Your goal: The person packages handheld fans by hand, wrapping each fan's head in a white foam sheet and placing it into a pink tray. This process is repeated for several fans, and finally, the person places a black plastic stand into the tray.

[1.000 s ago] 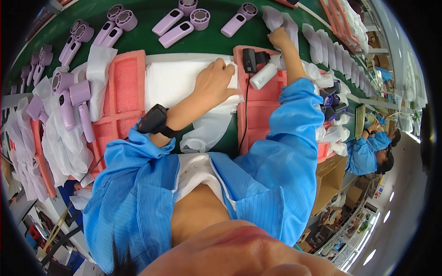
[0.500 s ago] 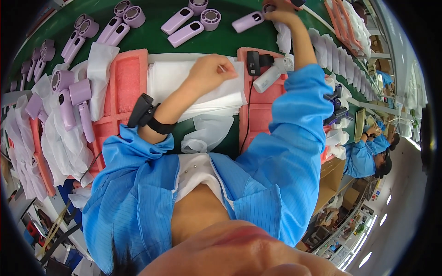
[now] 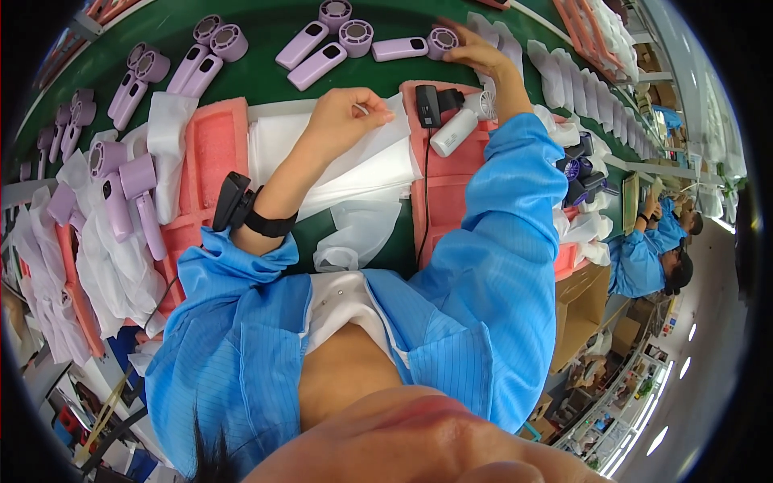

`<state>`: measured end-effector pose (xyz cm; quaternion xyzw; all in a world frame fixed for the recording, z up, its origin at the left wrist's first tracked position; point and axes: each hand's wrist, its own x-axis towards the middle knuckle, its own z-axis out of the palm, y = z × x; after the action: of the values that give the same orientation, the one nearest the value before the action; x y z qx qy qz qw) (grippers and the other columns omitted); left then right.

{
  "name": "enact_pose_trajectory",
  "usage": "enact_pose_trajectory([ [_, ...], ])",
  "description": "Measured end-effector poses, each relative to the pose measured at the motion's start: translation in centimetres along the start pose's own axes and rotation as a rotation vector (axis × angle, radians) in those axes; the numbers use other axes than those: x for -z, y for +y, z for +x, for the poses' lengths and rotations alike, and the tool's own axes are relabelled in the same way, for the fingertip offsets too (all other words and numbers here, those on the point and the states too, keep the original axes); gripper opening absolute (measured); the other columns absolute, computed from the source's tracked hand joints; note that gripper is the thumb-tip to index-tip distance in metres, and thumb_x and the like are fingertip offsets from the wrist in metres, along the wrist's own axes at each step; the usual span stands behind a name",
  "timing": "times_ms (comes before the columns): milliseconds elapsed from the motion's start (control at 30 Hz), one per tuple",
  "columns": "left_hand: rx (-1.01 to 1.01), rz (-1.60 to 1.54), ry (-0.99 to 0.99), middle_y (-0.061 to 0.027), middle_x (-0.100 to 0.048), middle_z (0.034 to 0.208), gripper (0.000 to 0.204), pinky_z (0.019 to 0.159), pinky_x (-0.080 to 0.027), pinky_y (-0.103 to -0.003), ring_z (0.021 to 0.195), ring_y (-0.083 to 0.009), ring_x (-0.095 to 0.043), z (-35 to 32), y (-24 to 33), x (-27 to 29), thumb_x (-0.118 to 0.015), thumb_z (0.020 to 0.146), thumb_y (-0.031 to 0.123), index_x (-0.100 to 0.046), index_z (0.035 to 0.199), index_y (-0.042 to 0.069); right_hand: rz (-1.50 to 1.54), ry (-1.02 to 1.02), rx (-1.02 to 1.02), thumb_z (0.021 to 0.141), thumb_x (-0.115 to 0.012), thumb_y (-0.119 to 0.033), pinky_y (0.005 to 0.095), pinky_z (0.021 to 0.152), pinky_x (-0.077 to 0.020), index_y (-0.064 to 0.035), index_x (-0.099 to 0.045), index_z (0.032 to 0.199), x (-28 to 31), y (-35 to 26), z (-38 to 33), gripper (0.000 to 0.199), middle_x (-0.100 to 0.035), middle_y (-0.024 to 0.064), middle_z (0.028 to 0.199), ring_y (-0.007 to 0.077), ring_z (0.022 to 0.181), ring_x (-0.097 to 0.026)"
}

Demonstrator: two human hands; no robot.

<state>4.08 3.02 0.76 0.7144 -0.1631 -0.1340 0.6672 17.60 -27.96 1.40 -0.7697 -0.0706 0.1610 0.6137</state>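
Note:
At the far side of the green table, a lilac handheld fan [image 3: 400,49] lies crosswise. The fingers and thumb of my right hand [image 3: 481,58] are closed around the edge of its round head, which faces up. My left hand [image 3: 342,121] hovers over a stack of thin white bags [image 3: 354,175]. Its thumb and fingertips are pinched at the edge of the top bag, whose corner is raised. Two more lilac fans [image 3: 318,66] lie side by side just left of the held one. A black strapped device sits on my left wrist.
Pink foam trays [image 3: 211,161] flank the bag stack; the right one holds a white fan [image 3: 456,131] and a black corded device [image 3: 427,106]. Paired lilac fans [image 3: 196,70] line the far left. Wrapped pieces [image 3: 592,92] stand in a row at right. Co-workers in blue [image 3: 644,256] sit beyond.
My right hand has brought the lilac fan left and laid it level near the pair, its head now showing. My left hand has shifted slightly left, the top bag's corner lifting.

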Motion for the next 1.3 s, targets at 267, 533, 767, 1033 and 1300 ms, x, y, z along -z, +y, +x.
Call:
enact_pose_trajectory([
  [267, -0.017, -0.029, 0.04, -0.0027, -0.066, 0.074, 0.017, 0.056, -0.044, -0.023, 0.056, -0.0076, -0.053, -0.1, 0.9, 0.5, -0.072, 0.079, 0.018, -0.069, 0.085, 0.002, -0.527, 0.294, 0.153, 0.067, -0.075, -0.015, 0.0279, 0.084, -0.0493, -0.001, -0.055, 0.118, -0.6, -5.2, -2.7, 0.057, -0.064, 0.0091, 0.103, 0.0168, 0.088, -0.062],
  [533, -0.04, -0.181, 0.149, 0.0004, -0.063, 0.078, 0.013, 0.058, -0.043, -0.022, 0.064, -0.0068, -0.055, -1.1, 4.0, 1.1, -0.067, 0.085, 0.017, -0.067, 0.089, 0.004, -0.269, 0.372, 0.543, 0.058, -0.072, -0.006, 0.0258, 0.081, -0.0473, -0.0009, -0.054, 0.108, -8.4, -11.5, -14.8, 0.054, -0.062, 0.0062, 0.101, 0.0136, 0.089, -0.059],
  [767, -0.106, -0.33, 0.294, 0.0018, -0.061, 0.079, 0.008, 0.062, -0.042, -0.021, 0.07, -0.007, -0.056, -2.0, 5.6, 2.4, -0.064, 0.087, 0.013, -0.066, 0.091, 0.007, -0.346, 0.161, 0.66, 0.055, -0.07, 0.002, 0.0251, 0.082, -0.0456, -0.0005, -0.052, 0.105, -13.4, -10.8, -13.3, 0.053, -0.058, 0.0094, 0.104, 0.0153, 0.091, -0.057],
  [1033, -0.389, -0.253, 0.393, 0.0006, -0.062, 0.077, 0.002, 0.063, -0.04, -0.025, 0.07, -0.0082, -0.056, -3.3, 7.3, 0.0, -0.065, 0.086, 0.01, -0.066, 0.087, 0.008, -0.857, 0.441, 0.894, 0.056, -0.079, -0.001, 0.0325, 0.076, -0.0481, 0.0017, -0.048, 0.121, -19.4, -8.3, -10.2, 0.072, -0.052, 0.0134, 0.104, 0.0256, 0.092, -0.054],
  [1300, -0.813, 0.497, 0.635, 0.0021, -0.063, 0.075, 0.01, 0.059, -0.035, -0.029, 0.065, -0.0161, -0.056, -3.7, 6.5, -2.3, -0.074, 0.073, 0.012, -0.069, 0.082, 0.013, -0.815, 0.617, 0.948, 0.057, -0.082, -0.006, 0.034, 0.073, -0.0473, 0.0016, -0.038, 0.138, -18.7, -7.9, -10.2, 0.093, -0.051, 0.0141, 0.101, 0.028, 0.089, -0.051],
])
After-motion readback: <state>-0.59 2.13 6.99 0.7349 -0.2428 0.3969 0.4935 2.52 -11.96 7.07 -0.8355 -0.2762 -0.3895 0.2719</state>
